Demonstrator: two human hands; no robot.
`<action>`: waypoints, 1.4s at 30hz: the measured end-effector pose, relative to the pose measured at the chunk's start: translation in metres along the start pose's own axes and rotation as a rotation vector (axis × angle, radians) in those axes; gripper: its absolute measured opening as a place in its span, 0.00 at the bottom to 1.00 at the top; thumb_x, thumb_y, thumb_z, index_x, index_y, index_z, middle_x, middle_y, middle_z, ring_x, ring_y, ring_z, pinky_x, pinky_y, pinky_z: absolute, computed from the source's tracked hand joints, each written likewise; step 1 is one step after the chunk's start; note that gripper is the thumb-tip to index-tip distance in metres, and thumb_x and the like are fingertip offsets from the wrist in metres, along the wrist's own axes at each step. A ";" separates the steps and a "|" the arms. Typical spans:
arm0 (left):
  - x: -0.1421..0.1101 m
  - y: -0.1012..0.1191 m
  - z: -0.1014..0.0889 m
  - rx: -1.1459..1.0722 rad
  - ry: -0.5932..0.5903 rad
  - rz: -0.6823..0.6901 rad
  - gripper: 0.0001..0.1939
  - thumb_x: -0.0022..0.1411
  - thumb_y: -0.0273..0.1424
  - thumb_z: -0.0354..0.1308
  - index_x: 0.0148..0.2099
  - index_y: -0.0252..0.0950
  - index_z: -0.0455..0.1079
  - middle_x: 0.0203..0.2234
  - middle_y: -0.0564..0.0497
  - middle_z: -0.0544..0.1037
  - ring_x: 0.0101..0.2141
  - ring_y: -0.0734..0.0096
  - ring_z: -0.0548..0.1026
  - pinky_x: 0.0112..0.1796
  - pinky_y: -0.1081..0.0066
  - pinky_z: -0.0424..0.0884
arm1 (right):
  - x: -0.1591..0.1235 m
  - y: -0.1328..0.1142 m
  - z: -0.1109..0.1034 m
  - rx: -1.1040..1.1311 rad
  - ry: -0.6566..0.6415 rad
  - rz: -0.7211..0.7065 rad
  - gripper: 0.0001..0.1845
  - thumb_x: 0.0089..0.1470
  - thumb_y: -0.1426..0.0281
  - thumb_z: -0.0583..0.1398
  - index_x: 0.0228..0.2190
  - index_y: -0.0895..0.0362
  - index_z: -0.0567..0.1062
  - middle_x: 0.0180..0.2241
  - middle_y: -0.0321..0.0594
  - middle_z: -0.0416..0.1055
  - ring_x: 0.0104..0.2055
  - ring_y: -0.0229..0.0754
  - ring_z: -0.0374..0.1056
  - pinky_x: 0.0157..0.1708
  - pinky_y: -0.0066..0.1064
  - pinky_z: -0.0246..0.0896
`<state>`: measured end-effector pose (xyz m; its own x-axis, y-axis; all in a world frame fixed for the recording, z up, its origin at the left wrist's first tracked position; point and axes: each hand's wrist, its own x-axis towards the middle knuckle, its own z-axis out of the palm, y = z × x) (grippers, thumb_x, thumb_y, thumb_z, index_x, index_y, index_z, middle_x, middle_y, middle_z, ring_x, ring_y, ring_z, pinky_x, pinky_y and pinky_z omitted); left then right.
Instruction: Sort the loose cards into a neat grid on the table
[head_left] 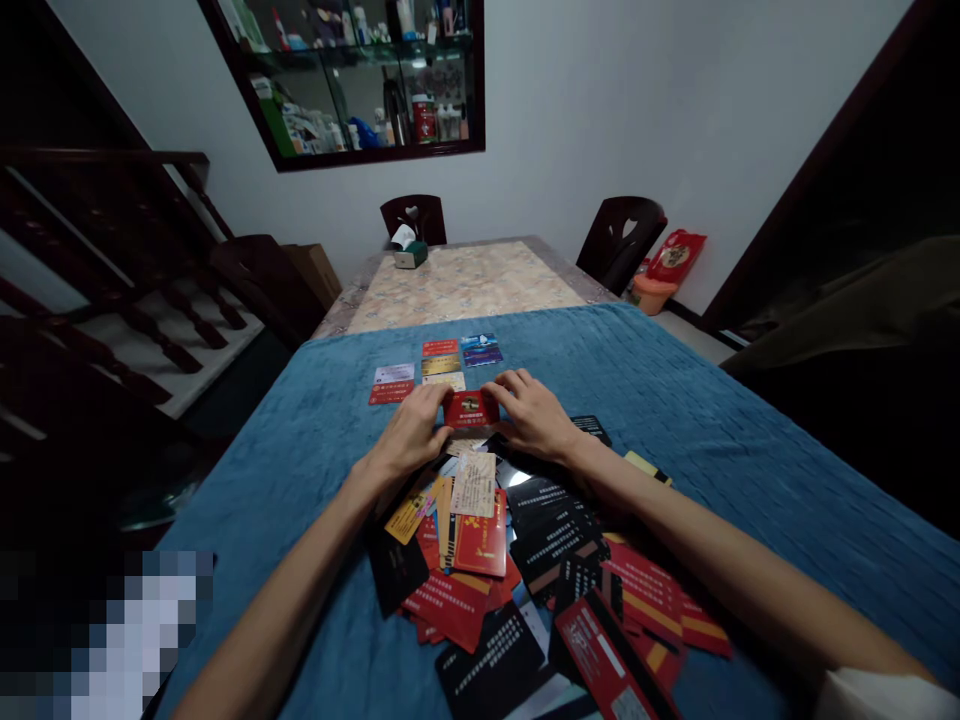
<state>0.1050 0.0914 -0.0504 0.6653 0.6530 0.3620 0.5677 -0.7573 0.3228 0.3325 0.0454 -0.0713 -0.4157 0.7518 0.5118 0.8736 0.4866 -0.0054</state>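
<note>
Card (471,408), red, at centre of frame, held between left hand (411,430) and right hand (537,410). Long axis running left to right across the picture; printed side toward the camera. Left hand: pinching the left end, forefinger high, thumb low. Right hand: matching pinch at the right end, other fingers loosely curled. Neither hand nearer; both touching, one per end. Contact of lower edge with the pile beneath: cannot tell.

Key relation: laid-out cards just above the held one in frame, mostly toward upper left. Nearest, cream card (444,381), above and slightly left, close to left fingertips, lower part hidden. Higher in the same column, gold card (440,364), then top red card (439,348). Blue card (481,349) right of the column's upper end, slightly turned, in line above the held one. Left of the column, near left hand: lilac card (394,373) over lower red card (391,391). Long axes of all roughly left to right, near parallel with the held one.

Below, in lower half of frame: pile (517,590), loose, overlapping, mostly black and red. Blue cloth (690,410) underneath. Tissue box (410,257) at upper centre, on patterned table (457,285).
</note>
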 end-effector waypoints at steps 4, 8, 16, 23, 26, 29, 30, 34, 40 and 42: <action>-0.007 -0.013 -0.003 0.018 0.014 0.007 0.23 0.54 0.24 0.60 0.53 0.36 0.64 0.49 0.42 0.69 0.51 0.54 0.68 0.52 0.55 0.68 | 0.014 -0.007 0.001 0.014 -0.071 -0.008 0.25 0.52 0.69 0.64 0.51 0.60 0.69 0.48 0.52 0.66 0.47 0.51 0.57 0.41 0.39 0.60; -0.011 -0.030 -0.004 0.015 0.011 0.013 0.22 0.56 0.26 0.59 0.54 0.35 0.64 0.50 0.41 0.68 0.52 0.54 0.69 0.54 0.55 0.68 | 0.027 -0.013 0.008 0.051 -0.151 0.008 0.26 0.53 0.64 0.64 0.51 0.61 0.69 0.49 0.52 0.66 0.48 0.51 0.57 0.41 0.40 0.62; -0.016 -0.057 0.007 0.008 -0.063 -0.019 0.14 0.59 0.30 0.59 0.48 0.34 0.68 0.44 0.42 0.74 0.45 0.57 0.73 0.48 0.57 0.71 | 0.037 -0.012 0.033 0.215 -0.273 0.122 0.25 0.52 0.61 0.67 0.49 0.59 0.72 0.50 0.49 0.66 0.49 0.49 0.60 0.44 0.38 0.61; -0.016 -0.066 0.017 0.030 -0.026 -0.041 0.15 0.61 0.28 0.56 0.50 0.33 0.70 0.48 0.41 0.74 0.49 0.56 0.72 0.52 0.56 0.69 | 0.046 -0.004 0.044 0.336 -0.292 0.197 0.24 0.52 0.64 0.67 0.49 0.58 0.74 0.48 0.48 0.69 0.48 0.48 0.63 0.46 0.37 0.59; -0.015 -0.066 0.022 0.052 -0.016 -0.066 0.15 0.62 0.28 0.55 0.51 0.33 0.70 0.48 0.41 0.74 0.51 0.56 0.71 0.54 0.55 0.68 | 0.049 -0.002 0.045 0.332 -0.310 0.221 0.23 0.52 0.65 0.67 0.48 0.59 0.74 0.48 0.48 0.69 0.48 0.48 0.64 0.45 0.36 0.59; -0.014 -0.067 0.027 0.077 -0.014 -0.101 0.15 0.63 0.28 0.54 0.52 0.33 0.71 0.50 0.40 0.73 0.52 0.55 0.70 0.54 0.55 0.68 | 0.053 -0.001 0.045 0.311 -0.326 0.240 0.22 0.52 0.65 0.67 0.47 0.60 0.74 0.47 0.47 0.70 0.47 0.48 0.64 0.44 0.35 0.58; -0.014 -0.067 0.029 0.084 -0.014 -0.111 0.15 0.63 0.28 0.54 0.52 0.33 0.71 0.50 0.40 0.73 0.52 0.55 0.70 0.53 0.55 0.68 | 0.054 -0.001 0.046 0.305 -0.331 0.243 0.22 0.52 0.65 0.67 0.47 0.60 0.74 0.47 0.47 0.70 0.47 0.47 0.64 0.43 0.34 0.58; -0.014 -0.066 0.033 0.117 -0.010 -0.136 0.16 0.64 0.28 0.53 0.53 0.33 0.71 0.50 0.40 0.73 0.51 0.55 0.70 0.53 0.55 0.68 | 0.056 0.000 0.047 0.294 -0.350 0.236 0.20 0.52 0.65 0.67 0.46 0.60 0.75 0.46 0.48 0.71 0.46 0.47 0.64 0.42 0.33 0.58; -0.014 -0.064 0.037 0.136 0.003 -0.144 0.15 0.66 0.29 0.52 0.52 0.34 0.72 0.48 0.41 0.73 0.50 0.56 0.69 0.52 0.54 0.68 | 0.055 -0.001 0.047 0.294 -0.357 0.249 0.20 0.53 0.64 0.66 0.46 0.61 0.76 0.47 0.51 0.71 0.48 0.49 0.64 0.44 0.35 0.59; -0.013 -0.064 0.037 0.133 0.010 -0.139 0.15 0.67 0.29 0.51 0.52 0.34 0.73 0.47 0.41 0.73 0.48 0.56 0.70 0.51 0.54 0.68 | 0.055 -0.001 0.047 0.290 -0.357 0.247 0.20 0.54 0.65 0.66 0.46 0.61 0.76 0.48 0.51 0.71 0.48 0.50 0.64 0.44 0.36 0.59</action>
<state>0.0781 0.1307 -0.1084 0.5715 0.7508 0.3310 0.7134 -0.6540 0.2516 0.2968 0.1072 -0.0833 -0.3105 0.9402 0.1402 0.8717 0.3405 -0.3524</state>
